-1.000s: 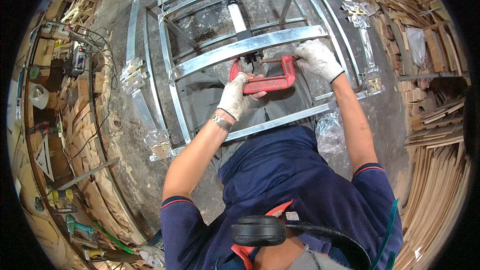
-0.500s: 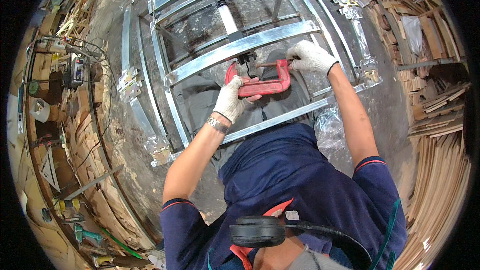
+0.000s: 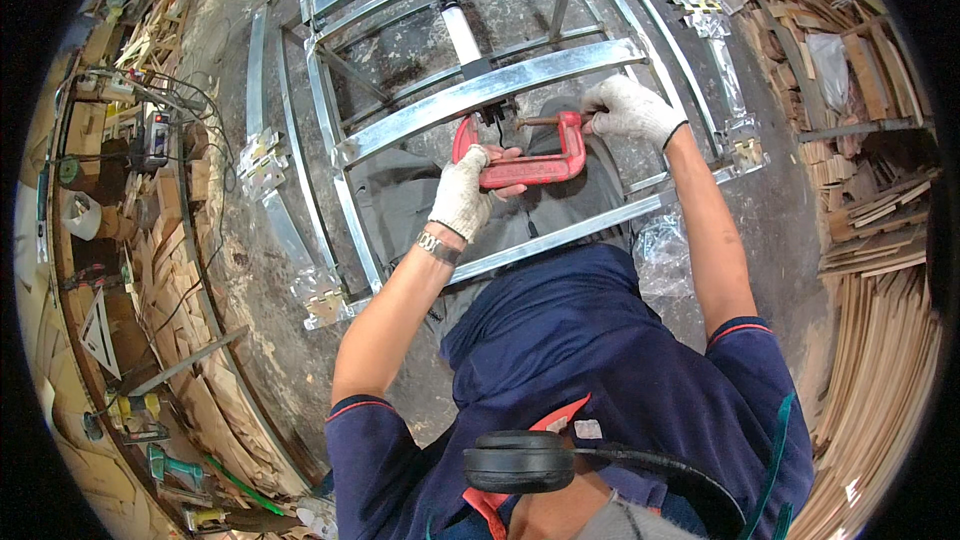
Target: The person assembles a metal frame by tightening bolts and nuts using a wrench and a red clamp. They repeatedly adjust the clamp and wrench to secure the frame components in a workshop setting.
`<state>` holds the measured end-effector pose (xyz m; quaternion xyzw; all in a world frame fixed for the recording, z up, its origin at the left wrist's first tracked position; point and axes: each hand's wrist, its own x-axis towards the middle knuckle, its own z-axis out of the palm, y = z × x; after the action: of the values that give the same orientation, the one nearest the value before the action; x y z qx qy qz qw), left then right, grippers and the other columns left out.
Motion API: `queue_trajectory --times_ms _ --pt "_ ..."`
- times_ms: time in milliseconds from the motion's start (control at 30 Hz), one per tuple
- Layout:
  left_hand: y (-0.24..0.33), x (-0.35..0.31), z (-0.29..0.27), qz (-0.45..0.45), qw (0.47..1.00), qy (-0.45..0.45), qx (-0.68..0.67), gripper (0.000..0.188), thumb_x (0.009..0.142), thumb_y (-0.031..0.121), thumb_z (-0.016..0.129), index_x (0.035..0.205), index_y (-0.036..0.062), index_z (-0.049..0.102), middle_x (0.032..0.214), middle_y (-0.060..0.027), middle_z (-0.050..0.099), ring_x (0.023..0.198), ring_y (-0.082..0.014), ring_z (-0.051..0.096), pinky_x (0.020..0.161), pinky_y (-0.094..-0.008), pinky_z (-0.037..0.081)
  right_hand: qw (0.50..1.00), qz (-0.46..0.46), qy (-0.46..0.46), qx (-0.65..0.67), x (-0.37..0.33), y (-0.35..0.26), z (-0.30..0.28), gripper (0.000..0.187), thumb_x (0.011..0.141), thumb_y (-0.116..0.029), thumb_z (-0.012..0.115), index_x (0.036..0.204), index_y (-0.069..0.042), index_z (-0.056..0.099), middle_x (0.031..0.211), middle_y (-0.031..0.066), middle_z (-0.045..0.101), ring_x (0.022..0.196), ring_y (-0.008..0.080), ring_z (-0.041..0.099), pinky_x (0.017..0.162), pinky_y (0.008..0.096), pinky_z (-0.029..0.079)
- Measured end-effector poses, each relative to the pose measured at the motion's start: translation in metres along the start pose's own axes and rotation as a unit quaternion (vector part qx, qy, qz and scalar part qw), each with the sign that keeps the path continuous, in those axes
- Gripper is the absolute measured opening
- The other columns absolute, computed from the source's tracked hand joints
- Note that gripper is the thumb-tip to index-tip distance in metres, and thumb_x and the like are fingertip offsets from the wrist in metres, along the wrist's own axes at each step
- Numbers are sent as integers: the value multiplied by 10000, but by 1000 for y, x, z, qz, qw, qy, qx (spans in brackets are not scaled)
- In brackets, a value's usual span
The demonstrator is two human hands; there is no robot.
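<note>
As half a second before, the left hand (image 3: pixel 463 192) gripped the red C-clamp (image 3: pixel 540 173) just on the near side of the wide metal crossbar (image 3: pixel 570 68). The right hand (image 3: pixel 632 112), apart from the left, still pinched the outer end of its screw (image 3: pixel 543 122); only the fingers' pose had changed slightly.

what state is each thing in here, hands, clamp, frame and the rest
Left hand, gloved, closed on the C-clamp
Right hand, gloved, fingers curled at the clamp's screw end
Red C-clamp, held; whether it is tightened on anything cannot be told
Metal frame, on the floor
White tube, set inside the frame
Wristwatch, worn on the left wrist
Clear plastic, crumpled on the floor
</note>
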<state>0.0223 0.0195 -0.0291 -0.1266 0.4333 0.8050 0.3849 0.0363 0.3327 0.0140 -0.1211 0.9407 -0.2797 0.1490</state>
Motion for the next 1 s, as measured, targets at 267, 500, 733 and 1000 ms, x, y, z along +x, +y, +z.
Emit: queue_trajectory --times_ms 267,500,733,1000 --pt "2 1 -7 -27 997 17 -63 208 962 174 536 1098 18 560 1313 -244 598 1172 -385 628 809 -479 642 989 -58 72 -112 4 2 12 225 860 -245 683 999 -69 688 929 173 672 921 390 657 801 486 521" --pt "1 2 -11 -21 998 4 -56 208 971 180 536 1096 16 559 1329 -253 582 1182 -384 622 804 -476 646 986 -73 94 -116 4 8 18 206 862 -242 681 972 -69 679 926 157 664 912 381 651 802 481 520" --pt "1 2 -8 -26 998 3 -64 197 973 161 525 1096 10 557 1318 -252 581 1210 -379 605 800 -495 642 976 -82 153 -130 1 2 15 187 777 -171 723 893 -50 639 868 149 644 874 363 640 764 461 511" --pt "-7 6 -6 -49 993 1 -106 209 998 163 520 1119 -6 545 1357 -261 558 1229 -414 583 883 -532 610 987 -27 93 -130 -2 3 13 206 855 -249 678 965 -74 680 920 156 684 923 363 662 806 473 518"
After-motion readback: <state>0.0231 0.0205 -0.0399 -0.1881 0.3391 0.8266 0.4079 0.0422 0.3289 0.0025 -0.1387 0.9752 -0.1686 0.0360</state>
